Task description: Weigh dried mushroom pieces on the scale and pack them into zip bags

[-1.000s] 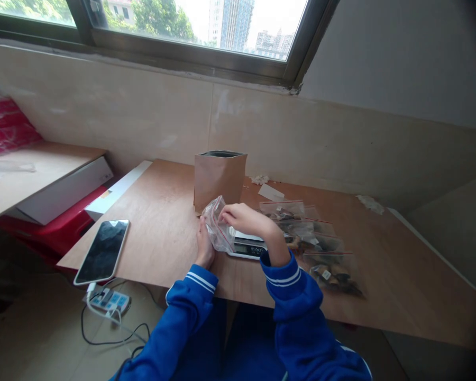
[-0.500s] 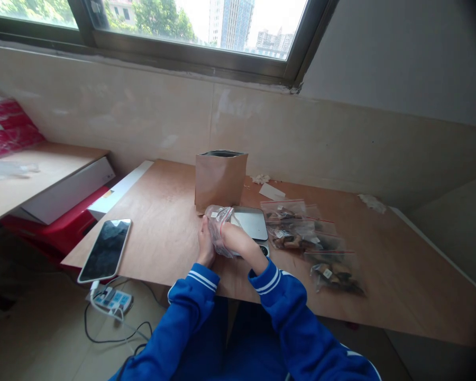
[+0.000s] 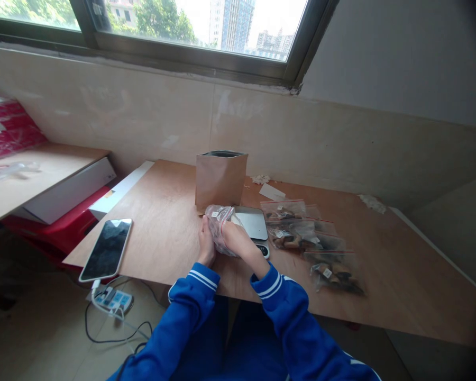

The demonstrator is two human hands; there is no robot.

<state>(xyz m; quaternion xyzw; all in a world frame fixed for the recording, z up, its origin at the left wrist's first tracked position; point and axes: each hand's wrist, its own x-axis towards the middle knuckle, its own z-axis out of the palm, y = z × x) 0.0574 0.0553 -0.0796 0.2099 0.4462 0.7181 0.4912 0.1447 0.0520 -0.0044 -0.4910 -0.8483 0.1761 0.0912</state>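
Note:
My left hand (image 3: 207,244) grips a clear zip bag (image 3: 218,227) with a red seal line and a small white label, holding it from its left side. My right hand (image 3: 239,241) reaches into the mouth of that bag; its fingers are hidden, so I cannot see whether they hold anything. Behind and right of the bag lies a kitchen scale (image 3: 254,223) with a silver plate, partly covered by my right hand. A brown paper pouch (image 3: 221,180) stands upright with its top open, just beyond the bag.
Several filled zip bags (image 3: 335,272) with brown, dried-looking pieces lie right of the scale. A white card (image 3: 272,191) and crumpled whitish scraps (image 3: 261,180) lie near the wall. A phone (image 3: 107,248) on a charging cable rests at the left table edge, above a power strip (image 3: 115,300).
My right hand has shifted slightly within the bag mouth, uncovering more of the scale's display. My left hand keeps its hold on the bag.

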